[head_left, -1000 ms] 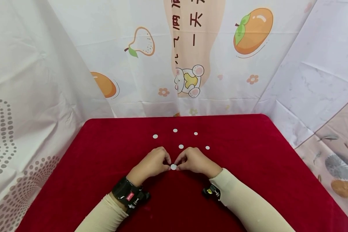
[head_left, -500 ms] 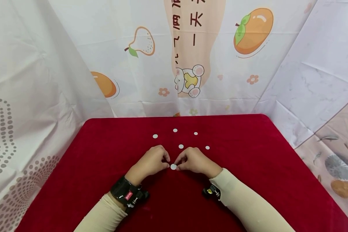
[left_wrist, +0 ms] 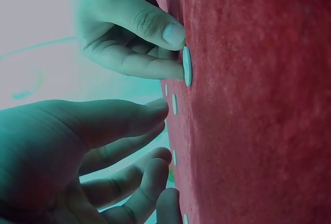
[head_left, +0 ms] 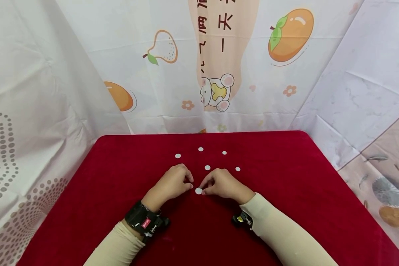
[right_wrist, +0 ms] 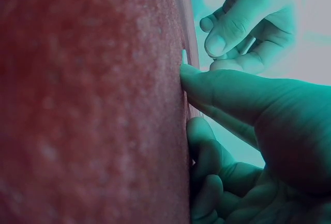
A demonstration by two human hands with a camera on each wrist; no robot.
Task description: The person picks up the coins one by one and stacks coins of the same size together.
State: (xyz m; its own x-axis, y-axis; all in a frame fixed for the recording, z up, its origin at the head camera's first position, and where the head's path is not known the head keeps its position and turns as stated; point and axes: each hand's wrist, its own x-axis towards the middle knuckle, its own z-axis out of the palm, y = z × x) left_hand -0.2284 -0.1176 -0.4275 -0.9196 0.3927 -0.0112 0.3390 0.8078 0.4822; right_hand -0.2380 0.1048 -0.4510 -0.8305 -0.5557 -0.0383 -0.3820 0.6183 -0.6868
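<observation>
A flat white disc (head_left: 198,191) lies on the red cloth between the two hands. In the head view my right hand (head_left: 222,183) has thumb and forefinger pinching its right edge. The left wrist view shows the same disc (left_wrist: 187,69) edge-on, with the right thumb and a fingertip against it. My left hand (head_left: 173,183) stands just left of the disc, apart from it, thumb and fingers loosely bent with nothing between them. Seen from the right wrist, the right thumb covers most of the disc (right_wrist: 184,57).
Several more white discs lie farther back on the red cloth (head_left: 279,177), among them one close behind the hands (head_left: 207,167) and one at the left (head_left: 177,156). Printed white curtains (head_left: 126,48) hang behind the table's back edge and along both sides.
My left hand has drawn away from the disc, back and to the left, its fingertips now clear of the edge. The right hand and all the discs stay where they were.
</observation>
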